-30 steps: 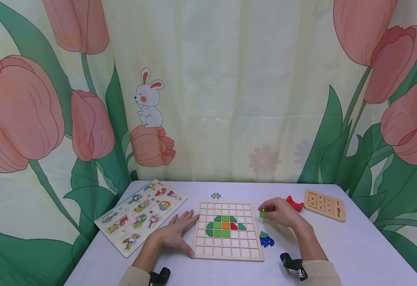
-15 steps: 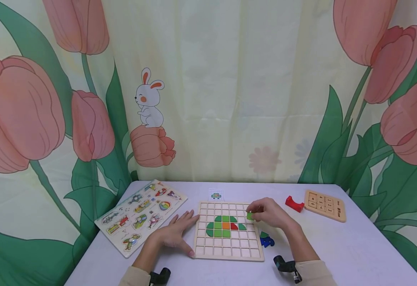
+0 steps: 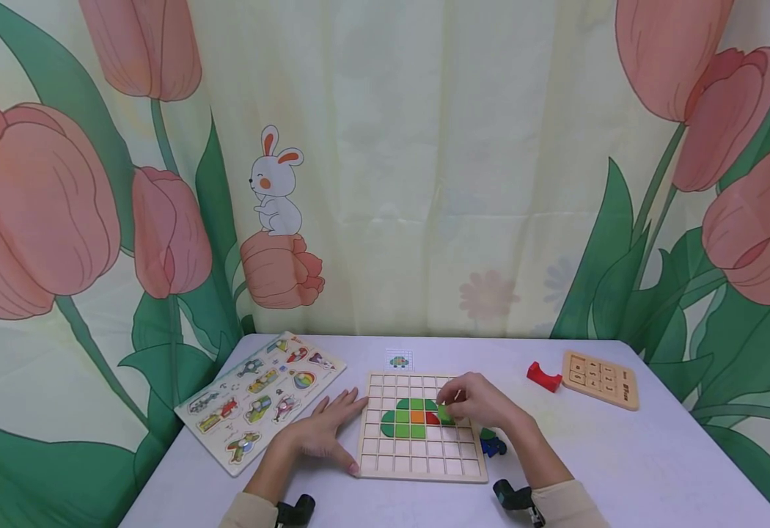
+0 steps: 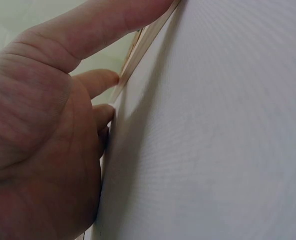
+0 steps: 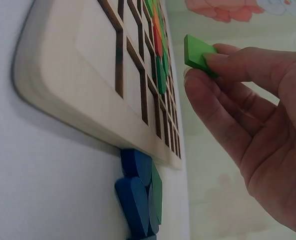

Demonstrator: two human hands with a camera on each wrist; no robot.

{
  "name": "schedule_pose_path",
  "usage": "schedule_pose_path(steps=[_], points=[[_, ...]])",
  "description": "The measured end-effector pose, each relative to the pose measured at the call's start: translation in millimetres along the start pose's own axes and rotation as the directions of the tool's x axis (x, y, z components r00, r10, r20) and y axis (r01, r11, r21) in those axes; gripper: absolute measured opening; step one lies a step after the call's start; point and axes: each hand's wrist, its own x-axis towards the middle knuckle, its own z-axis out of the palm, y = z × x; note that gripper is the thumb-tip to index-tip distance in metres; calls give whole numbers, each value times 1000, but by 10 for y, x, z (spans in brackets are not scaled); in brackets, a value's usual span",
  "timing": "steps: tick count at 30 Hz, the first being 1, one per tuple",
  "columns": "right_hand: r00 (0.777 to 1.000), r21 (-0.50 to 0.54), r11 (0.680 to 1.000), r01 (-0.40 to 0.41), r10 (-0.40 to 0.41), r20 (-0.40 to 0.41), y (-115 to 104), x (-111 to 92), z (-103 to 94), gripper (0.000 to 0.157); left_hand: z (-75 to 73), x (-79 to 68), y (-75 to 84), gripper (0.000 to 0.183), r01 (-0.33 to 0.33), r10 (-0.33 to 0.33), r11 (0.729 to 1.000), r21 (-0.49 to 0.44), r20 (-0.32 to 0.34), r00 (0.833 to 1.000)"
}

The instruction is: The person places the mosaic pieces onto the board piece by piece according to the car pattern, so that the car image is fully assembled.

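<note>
Green tile [image 5: 201,52] pinched over the board [image 3: 401,449]

We note a flat square tile, sharp-edged and smooth, held clear of the board in the right wrist view; in the head view it sits low, right of centre. The board is pale wood with rounded corners, its raised bars forming a square grid; green, orange and red pieces [image 3: 417,416] fill some mid-board cells. Just off its right edge we log glossy blue pieces [image 3: 493,446], some round-ended.

Right hand [image 3: 477,400]: reaching in from the lower right, wrist bent, thumb and fingers grasping the tile. Left hand [image 3: 319,433]: lower centre-left, fingers and thumb spread, gripping nothing, thumb against the board's lower-left corner.
</note>
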Motion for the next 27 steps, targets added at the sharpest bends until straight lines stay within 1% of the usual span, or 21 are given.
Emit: schedule_pose_path(steps=[6,17,27], points=[[999,4,1000,13,-13,30,-27,36,86,16,-6,-6,-1,127,5,-5,1000,-2,-1,1000],[993,-56,995,77,-72,94,-54,63,159,17,2,6,-16,128,-1,1,1000,1,0,1000],[991,-49,996,78,-72,111,-92,47,189,18,1,-5,8,127,-11,11,1000,5,-1,1000]])
